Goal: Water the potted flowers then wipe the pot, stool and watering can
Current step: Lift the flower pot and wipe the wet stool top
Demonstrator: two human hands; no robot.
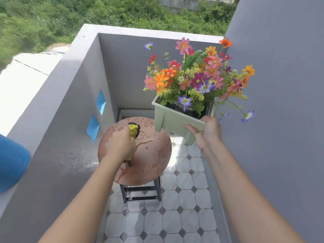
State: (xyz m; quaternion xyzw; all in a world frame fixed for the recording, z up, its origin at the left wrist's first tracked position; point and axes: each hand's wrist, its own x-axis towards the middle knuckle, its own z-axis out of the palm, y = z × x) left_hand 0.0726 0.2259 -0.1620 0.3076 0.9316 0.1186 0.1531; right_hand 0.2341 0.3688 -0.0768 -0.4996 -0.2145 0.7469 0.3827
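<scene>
Evidently watered: left hand (119, 144) gripped a yellow cloth (133, 131) on the wet stool (152, 155); right hand (208, 134) held the pot (175, 118) aloft; wiping unfinished.

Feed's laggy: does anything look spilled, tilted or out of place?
Water is beaded and streaked across the stool seat. The flower pot is off it, held tilted in the air by the right hand. The left hand grips a yellow cloth on the seat.

Buried in left hand (119, 146): most of yellow cloth (133, 131). Cut by edge at 9 o'clock: blue object (12, 162). Blurred at 11 o'clock: greenery (35, 23).
</scene>
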